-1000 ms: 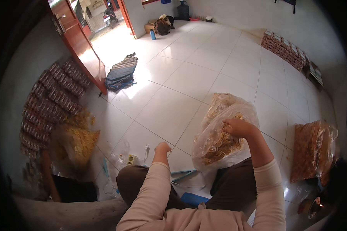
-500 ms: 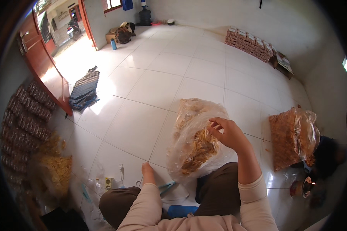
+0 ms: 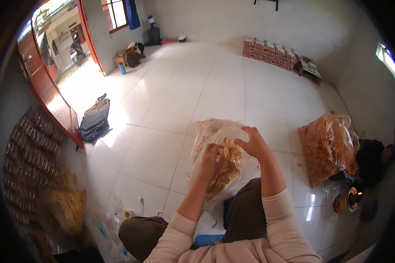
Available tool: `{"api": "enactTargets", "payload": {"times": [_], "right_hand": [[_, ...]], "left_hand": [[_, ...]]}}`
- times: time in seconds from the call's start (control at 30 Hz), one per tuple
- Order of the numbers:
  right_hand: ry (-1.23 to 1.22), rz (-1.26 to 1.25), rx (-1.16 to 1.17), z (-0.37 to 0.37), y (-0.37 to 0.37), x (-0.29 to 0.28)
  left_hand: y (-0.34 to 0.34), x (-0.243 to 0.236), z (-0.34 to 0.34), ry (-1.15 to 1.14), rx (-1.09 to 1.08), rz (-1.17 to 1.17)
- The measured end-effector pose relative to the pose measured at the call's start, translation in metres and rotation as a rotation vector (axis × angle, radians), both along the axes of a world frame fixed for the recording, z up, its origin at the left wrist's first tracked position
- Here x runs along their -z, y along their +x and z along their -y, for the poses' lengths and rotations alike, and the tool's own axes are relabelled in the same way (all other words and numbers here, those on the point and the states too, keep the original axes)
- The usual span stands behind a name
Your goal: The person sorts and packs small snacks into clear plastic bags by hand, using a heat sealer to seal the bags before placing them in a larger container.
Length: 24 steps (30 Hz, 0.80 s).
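A large clear plastic bag [image 3: 198,136] stands in front of my knees, its mouth open toward me. Yellow-brown strip-shaped snacks [image 3: 231,153] fill it. My left hand [image 3: 211,161] is at the left side of the mouth with its fingers bent over the snacks; the fingertips are partly hidden. At the far right rim is my right hand [image 3: 253,142], thumb and fingers spread apart, with nothing visible between them.
A big bag of orange snacks [image 3: 322,149] stands at my right, near a small lit flame [image 3: 360,193]. To my left are stacked snack packs [image 3: 35,144] and a bag of yellow snacks [image 3: 68,206]. A folded striped cloth [image 3: 95,120] lies by the red door [image 3: 48,87]; more packs [image 3: 270,53] line the far wall.
My left hand has moved up and forward from beside my knee to the bag's mouth. My right hand has shifted a little, from above the snacks to the rim. The view has tilted up.
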State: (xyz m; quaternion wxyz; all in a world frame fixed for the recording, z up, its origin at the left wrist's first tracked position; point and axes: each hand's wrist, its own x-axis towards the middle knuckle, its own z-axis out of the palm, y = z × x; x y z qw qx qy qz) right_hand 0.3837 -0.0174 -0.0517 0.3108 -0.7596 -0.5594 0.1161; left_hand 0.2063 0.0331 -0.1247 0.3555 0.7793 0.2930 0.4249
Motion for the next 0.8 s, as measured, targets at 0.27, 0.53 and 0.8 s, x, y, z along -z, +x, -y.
{"api": "enactTargets", "payload": {"times": [0.27,0.53,0.8], "right_hand": [[-0.459,-0.002,-0.004,0.009,0.033,0.021],[-0.828,-0.019,0.056,-0.024,0.037,0.08],[0.165,-0.897,0.079,-0.016,0.028,0.021]], "left_hand": [[-0.04,0.033,0.025,-0.35,0.085,-1.255],[-0.118,0.176,0.025,-0.542,-0.145,-1.11],[-0.112,0.017,-0.005,-0.955,-0.163,0.408]]}}
